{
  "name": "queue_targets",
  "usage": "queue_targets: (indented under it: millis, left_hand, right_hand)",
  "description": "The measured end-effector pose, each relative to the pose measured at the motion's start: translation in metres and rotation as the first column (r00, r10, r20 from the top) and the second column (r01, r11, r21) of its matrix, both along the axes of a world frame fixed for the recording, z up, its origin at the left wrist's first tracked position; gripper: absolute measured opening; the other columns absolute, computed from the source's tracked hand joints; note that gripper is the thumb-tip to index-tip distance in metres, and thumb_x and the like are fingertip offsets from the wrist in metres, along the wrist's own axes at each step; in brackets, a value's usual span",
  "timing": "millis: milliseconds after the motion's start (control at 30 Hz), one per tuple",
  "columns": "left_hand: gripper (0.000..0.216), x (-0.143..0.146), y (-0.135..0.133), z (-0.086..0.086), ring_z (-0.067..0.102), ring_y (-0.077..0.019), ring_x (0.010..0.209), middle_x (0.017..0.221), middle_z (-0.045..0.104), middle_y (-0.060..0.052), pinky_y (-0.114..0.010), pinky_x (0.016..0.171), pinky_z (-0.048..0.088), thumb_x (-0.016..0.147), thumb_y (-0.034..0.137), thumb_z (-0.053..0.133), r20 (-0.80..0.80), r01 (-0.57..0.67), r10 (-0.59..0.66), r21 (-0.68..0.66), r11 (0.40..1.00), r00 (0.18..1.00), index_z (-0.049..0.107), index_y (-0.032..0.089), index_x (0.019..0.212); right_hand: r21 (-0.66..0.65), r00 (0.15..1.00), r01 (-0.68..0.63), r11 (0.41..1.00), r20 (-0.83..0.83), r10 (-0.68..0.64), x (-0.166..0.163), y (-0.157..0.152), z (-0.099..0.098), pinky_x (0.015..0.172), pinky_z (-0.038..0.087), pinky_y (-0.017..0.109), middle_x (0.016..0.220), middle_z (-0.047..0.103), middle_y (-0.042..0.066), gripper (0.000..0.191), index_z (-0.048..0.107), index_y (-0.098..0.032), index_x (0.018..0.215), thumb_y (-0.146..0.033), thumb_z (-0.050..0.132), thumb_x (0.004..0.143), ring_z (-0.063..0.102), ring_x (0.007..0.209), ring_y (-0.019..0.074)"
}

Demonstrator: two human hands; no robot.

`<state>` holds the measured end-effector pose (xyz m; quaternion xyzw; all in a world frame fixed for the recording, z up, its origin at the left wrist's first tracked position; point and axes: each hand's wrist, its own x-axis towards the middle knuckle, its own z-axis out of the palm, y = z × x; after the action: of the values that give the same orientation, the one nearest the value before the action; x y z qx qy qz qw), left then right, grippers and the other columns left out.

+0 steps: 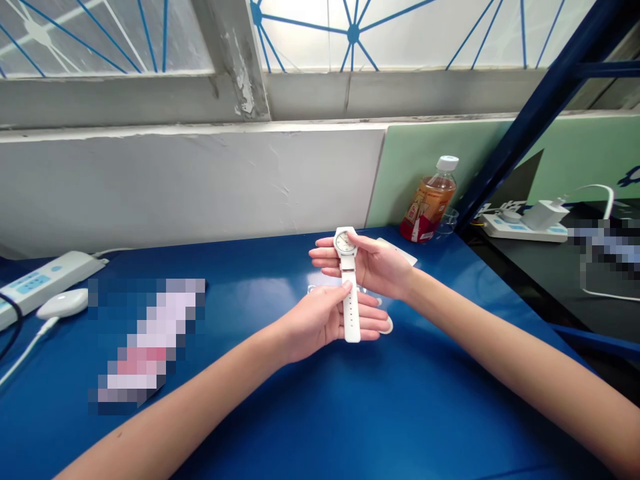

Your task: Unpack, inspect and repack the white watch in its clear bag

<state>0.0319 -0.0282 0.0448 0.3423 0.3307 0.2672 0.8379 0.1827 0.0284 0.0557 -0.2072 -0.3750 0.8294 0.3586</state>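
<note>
A white wristwatch [346, 264] with a round pale dial and a white strap lies across both palms, above the blue tabletop [280, 413]. My right hand [386, 268] supports the watch head from beneath, its thumb on the edge of the dial. My left hand [316, 321] is nearer to me, thumb pressed on the holed part of the strap and fingers stretched out under it. The strap's end points toward me. Behind the right wrist shows part of a white card [404, 253]. A small white rounded piece [389, 325] peeks out past my left fingertips, mostly hidden.
A bottle of reddish drink [429, 200] stands at the back right, beside a blue metal post [530, 113]. On the left are a power strip [55, 280], a white charger [65, 303] with its cable and a pixelated long object [153, 340]. Another power strip [525, 228] lies at right.
</note>
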Motion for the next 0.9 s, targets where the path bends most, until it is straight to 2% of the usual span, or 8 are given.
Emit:
queue_targets:
  millis: [333,533,700,900]
  left_hand:
    - [0.043,0.0021,-0.0019,-0.0006,0.074,-0.0257,0.079,0.09,0.074,-0.024,-0.039,0.081,0.057,0.103,0.029,0.038,-0.005,-0.055,0.055,0.007,0.998,0.998,0.068,0.0,0.095]
    - [0.043,0.0019,-0.0034,0.0037,0.075,-0.025,0.076,0.088,0.074,-0.022,-0.037,0.077,0.058,0.103,0.029,0.038,0.029,-0.061,0.062,-0.014,0.998,0.998,0.068,0.0,0.094]
    - [0.045,0.0037,-0.0057,0.0038,0.074,-0.0249,0.077,0.09,0.073,-0.023,-0.038,0.078,0.058,0.104,0.029,0.035,0.017,-0.068,0.069,-0.068,0.995,0.997,0.068,0.0,0.096]
    - [0.044,0.0056,-0.009,0.0051,0.073,-0.0239,0.077,0.09,0.073,-0.022,-0.037,0.078,0.057,0.104,0.031,0.035,0.013,-0.069,0.07,-0.052,0.996,0.997,0.067,0.001,0.096]
  right_hand:
    - [-0.032,0.999,-0.03,0.999,-0.013,0.03,0.0011,0.0021,-0.0017,0.099,0.048,0.037,0.11,0.073,0.016,0.053,0.066,-0.006,0.111,-0.034,0.022,0.103,0.07,0.1,0.0209]
    - [-0.008,0.999,-0.05,0.999,-0.021,0.049,0.003,0.0025,-0.0013,0.1,0.049,0.035,0.112,0.073,0.013,0.036,0.066,-0.009,0.112,-0.018,0.036,0.095,0.069,0.104,0.0198]
    - [-0.014,0.999,-0.047,0.999,0.005,0.047,0.0024,0.0019,-0.0018,0.099,0.049,0.035,0.11,0.074,0.013,0.034,0.067,-0.009,0.111,-0.018,0.038,0.095,0.07,0.103,0.0199]
    - [-0.022,0.998,-0.064,0.998,0.015,0.065,0.0026,0.0021,-0.002,0.096,0.05,0.034,0.107,0.074,0.013,0.037,0.067,-0.008,0.11,-0.019,0.034,0.097,0.07,0.099,0.0197]
